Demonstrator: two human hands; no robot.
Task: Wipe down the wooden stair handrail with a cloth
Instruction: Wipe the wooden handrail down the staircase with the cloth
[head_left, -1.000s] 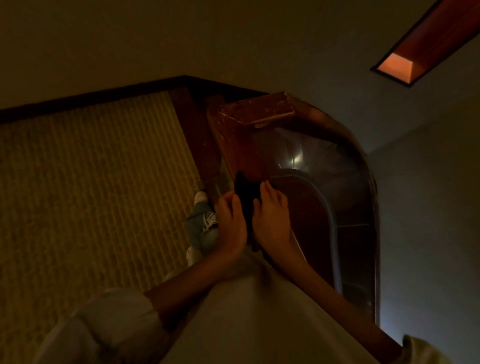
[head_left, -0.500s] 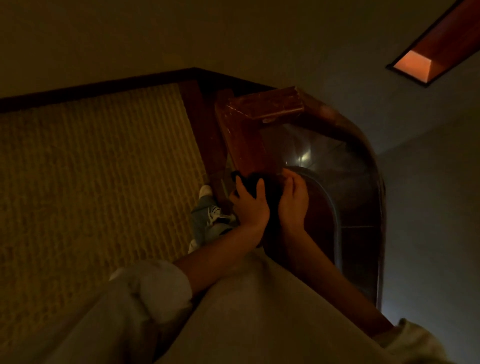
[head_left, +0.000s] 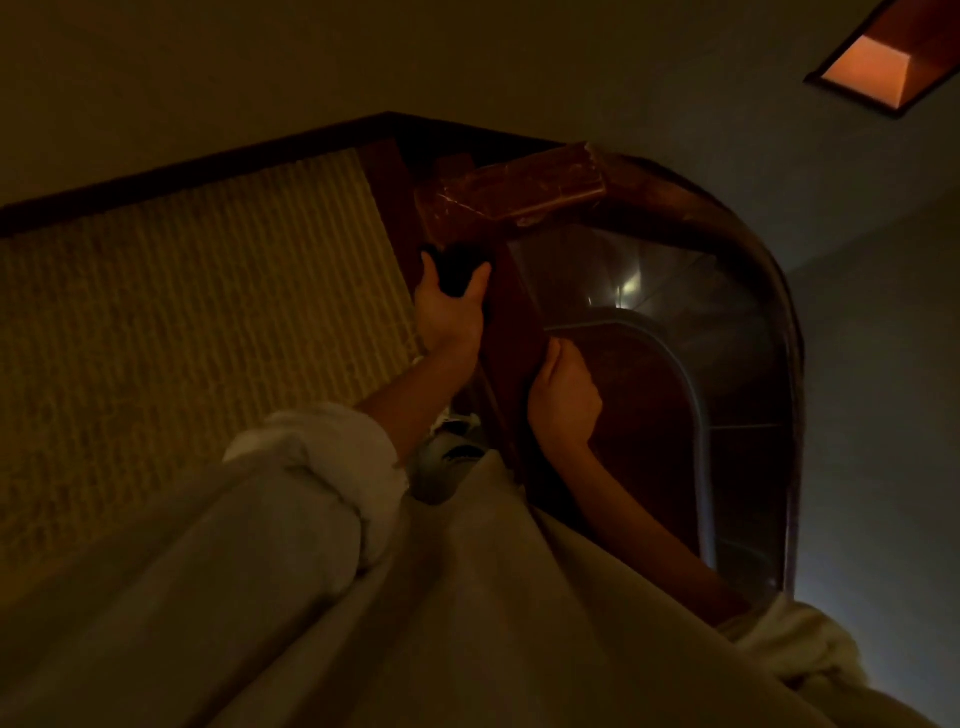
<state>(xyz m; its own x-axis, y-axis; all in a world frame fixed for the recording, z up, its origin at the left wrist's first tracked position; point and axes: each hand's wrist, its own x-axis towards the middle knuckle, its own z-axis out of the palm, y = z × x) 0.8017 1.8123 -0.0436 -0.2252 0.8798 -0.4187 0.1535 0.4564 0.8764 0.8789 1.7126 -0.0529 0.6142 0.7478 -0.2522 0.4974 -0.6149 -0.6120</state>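
Cloth (head_left: 457, 267), dark and bunched, lies on top of the wooden handrail (head_left: 511, 338) just below the scuffed corner block (head_left: 519, 187) where the rail turns. The left hand (head_left: 449, 312) grips it, thumb and fingers spread and curled round its sides. Lower down, the right hand (head_left: 563, 397) holds the rail's right edge with curled fingers, their tips hidden behind the wood. Left of the rail, ribbed carpet (head_left: 197, 338) runs up to a dark skirting (head_left: 208, 174). On the right the stairwell (head_left: 649, 291) drops away in a curve. A shoe (head_left: 449, 460) shows near the rail, half covered by a pale garment (head_left: 467, 597) that hides the rail's lower run. In the dim light the cloth's edges merge with the wood.
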